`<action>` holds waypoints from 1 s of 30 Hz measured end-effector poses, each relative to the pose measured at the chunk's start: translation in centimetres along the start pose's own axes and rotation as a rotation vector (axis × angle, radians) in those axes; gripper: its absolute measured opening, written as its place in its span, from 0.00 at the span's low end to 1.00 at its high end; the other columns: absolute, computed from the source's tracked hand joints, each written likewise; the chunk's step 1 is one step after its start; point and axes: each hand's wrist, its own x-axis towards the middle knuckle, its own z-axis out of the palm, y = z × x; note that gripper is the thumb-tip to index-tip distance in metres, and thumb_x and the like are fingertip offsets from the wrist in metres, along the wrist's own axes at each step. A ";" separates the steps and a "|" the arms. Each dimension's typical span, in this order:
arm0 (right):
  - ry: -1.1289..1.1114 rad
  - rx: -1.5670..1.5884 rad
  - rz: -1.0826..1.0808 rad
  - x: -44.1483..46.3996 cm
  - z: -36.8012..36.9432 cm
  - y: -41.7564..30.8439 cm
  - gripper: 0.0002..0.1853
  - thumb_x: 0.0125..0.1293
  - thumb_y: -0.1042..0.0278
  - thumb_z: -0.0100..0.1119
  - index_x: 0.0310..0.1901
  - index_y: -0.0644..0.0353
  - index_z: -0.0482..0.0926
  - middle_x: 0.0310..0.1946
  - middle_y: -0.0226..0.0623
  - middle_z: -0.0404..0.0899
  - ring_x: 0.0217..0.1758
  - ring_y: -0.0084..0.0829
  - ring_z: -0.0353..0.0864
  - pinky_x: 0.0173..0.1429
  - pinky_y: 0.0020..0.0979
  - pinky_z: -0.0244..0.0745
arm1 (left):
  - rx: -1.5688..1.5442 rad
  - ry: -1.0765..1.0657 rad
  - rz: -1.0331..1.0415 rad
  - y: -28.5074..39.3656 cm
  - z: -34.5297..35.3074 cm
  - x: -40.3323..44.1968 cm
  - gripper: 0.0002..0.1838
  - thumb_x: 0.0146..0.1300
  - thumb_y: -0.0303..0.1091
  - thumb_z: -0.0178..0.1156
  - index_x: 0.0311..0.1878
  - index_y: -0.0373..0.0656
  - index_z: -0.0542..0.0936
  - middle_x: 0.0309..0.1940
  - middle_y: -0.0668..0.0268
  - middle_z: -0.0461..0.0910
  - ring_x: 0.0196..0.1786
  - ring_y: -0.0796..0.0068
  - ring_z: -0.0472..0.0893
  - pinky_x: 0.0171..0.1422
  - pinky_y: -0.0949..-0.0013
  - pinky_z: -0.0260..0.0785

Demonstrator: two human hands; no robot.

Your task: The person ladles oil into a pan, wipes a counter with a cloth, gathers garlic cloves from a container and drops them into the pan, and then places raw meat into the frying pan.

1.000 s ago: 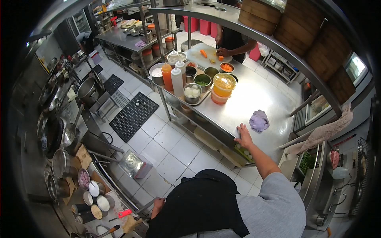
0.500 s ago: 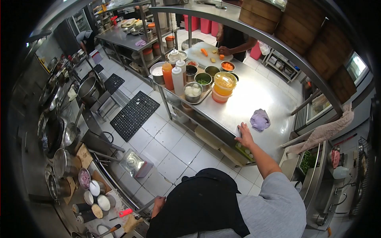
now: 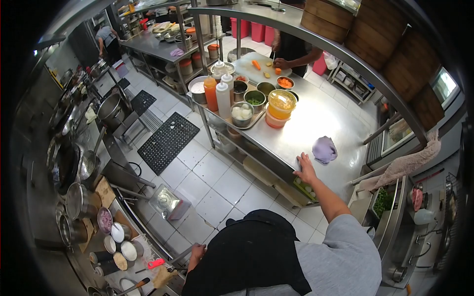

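Note:
My right hand lies on the near edge of the steel table, fingers spread and holding nothing. Just beyond it is a crumpled purple cloth, not touched by the hand. My left hand hangs low beside my black apron, next to a metal rail at the edge of the left counter. Its fingers look curled, and what they hold, if anything, is hidden.
On the table stand stacked tubs, squeeze bottles and a bowl of white pieces. Across it, a co-worker's hand is at a cutting board with carrots. A clear-lidded container sits on the floor beyond a black mat.
Both my hands stay where they were. The view has shifted very slightly. In the far left background, a person has become more upright.

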 end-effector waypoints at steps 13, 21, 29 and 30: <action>0.007 -0.007 -0.005 0.0 0.3 0.3 0.43 0.47 0.63 0.73 0.66 0.58 0.62 0.73 0.51 0.46 0.76 0.51 0.42 0.76 0.44 0.45 | 0.002 -0.010 -0.149 2.2 -0.2 -1.4 0.13 0.62 0.37 0.57 0.35 0.33 0.78 0.21 0.59 0.79 0.18 0.69 0.76 0.21 0.66 0.67; 0.007 0.008 -0.001 0.0 0.1 0.1 0.43 0.47 0.65 0.73 0.66 0.58 0.63 0.73 0.50 0.46 0.77 0.51 0.42 0.76 0.43 0.45 | 0.067 0.025 -0.103 0.9 0.1 -0.5 0.15 0.61 0.39 0.60 0.28 0.34 0.80 0.19 0.63 0.78 0.20 0.72 0.75 0.25 0.66 0.65; 0.013 0.010 -0.009 -0.1 0.1 0.2 0.43 0.47 0.64 0.73 0.66 0.58 0.63 0.73 0.51 0.46 0.76 0.51 0.42 0.76 0.44 0.45 | 0.029 0.019 -0.025 -3.1 0.6 2.3 0.16 0.59 0.41 0.63 0.26 0.36 0.80 0.18 0.64 0.78 0.20 0.74 0.74 0.26 0.66 0.65; 0.013 0.010 -0.009 -0.1 0.1 0.2 0.43 0.47 0.64 0.73 0.66 0.58 0.63 0.73 0.51 0.46 0.76 0.51 0.42 0.76 0.44 0.45 | 0.020 0.009 -0.029 -3.4 0.6 2.6 0.16 0.59 0.41 0.63 0.26 0.36 0.80 0.18 0.64 0.78 0.20 0.74 0.74 0.26 0.66 0.65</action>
